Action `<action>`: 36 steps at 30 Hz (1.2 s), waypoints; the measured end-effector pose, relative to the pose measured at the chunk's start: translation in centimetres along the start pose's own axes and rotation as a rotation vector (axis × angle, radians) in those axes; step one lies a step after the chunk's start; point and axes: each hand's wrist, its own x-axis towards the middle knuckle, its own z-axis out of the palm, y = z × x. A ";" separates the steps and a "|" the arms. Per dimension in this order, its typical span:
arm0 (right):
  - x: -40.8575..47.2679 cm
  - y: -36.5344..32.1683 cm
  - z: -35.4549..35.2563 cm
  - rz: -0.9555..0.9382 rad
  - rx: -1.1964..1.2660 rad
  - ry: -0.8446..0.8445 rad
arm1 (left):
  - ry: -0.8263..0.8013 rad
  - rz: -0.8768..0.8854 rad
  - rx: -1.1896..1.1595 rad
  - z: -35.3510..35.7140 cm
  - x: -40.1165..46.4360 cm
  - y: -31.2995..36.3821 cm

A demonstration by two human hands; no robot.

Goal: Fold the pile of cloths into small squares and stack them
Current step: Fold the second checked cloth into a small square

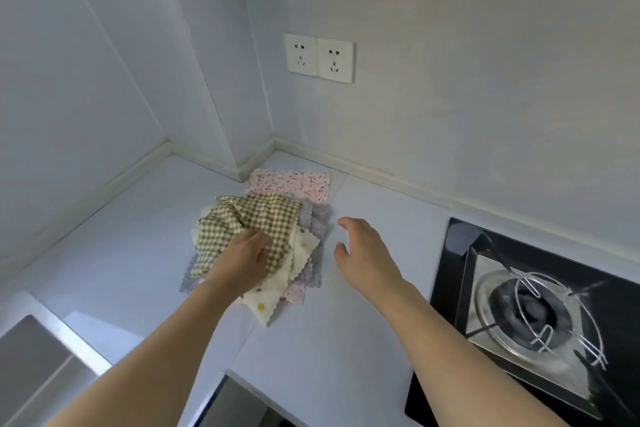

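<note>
A loose pile of cloths lies on the white countertop (363, 329). On top is a crumpled green-checked cloth (256, 220), and my left hand (247, 255) grips its near edge. Under it lie a cream cloth with yellow dots (268, 302), a grey cloth (317, 218) and a pink flecked one. A folded pink floral cloth (289, 185) lies flat behind the pile, near the wall corner. My right hand (363, 250) hovers just right of the pile, fingers loosely spread, holding nothing.
A gas hob (533, 308) with a metal pan support fills the right side. A steel sink edge (31, 333) shows at lower left. Two wall sockets (318, 57) sit above the corner. The counter's front edge runs along the bottom.
</note>
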 end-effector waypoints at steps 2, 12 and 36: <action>0.8 -1.2 2.7 -0.007 0.000 -0.057 | -0.055 -0.013 -0.009 -0.1 0.2 -2.3; 6.6 -1.2 18.3 -0.035 -0.038 -0.295 | -0.088 0.217 -0.058 3.5 5.0 -13.0; -8.2 -4.0 11.4 -0.117 0.277 0.634 | 0.450 0.420 -0.038 -1.6 -7.9 -5.5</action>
